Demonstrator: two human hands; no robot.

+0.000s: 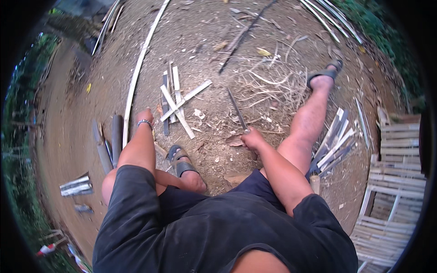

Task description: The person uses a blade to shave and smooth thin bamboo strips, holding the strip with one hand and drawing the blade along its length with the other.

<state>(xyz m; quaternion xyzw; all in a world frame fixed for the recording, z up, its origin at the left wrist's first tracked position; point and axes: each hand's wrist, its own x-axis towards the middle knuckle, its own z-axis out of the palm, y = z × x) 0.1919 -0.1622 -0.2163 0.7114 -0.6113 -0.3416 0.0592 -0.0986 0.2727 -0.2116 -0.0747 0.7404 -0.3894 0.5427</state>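
Note:
In my right hand (253,139) is the handle of a long, narrow knife (236,107), its dark blade pointing away from me over the wood shavings. My left hand (144,115), with a chain bracelet at the wrist, reaches out to the left. It is close to a long pale bamboo strip (137,68) that curves along the ground, and its fingers are too small and foreshortened to make out. Just right of that hand, several short split bamboo pieces (176,109) lie crossed over each other on the dirt.
Thin curly shavings (273,86) cover the ground beyond the knife. A dark stick (246,34) lies farther off. Split bamboo pieces (334,143) are heaped beside my right leg. Bamboo tubes (117,139) and a small stack of strips (76,186) lie at left. A slatted bamboo frame (393,191) stands at right.

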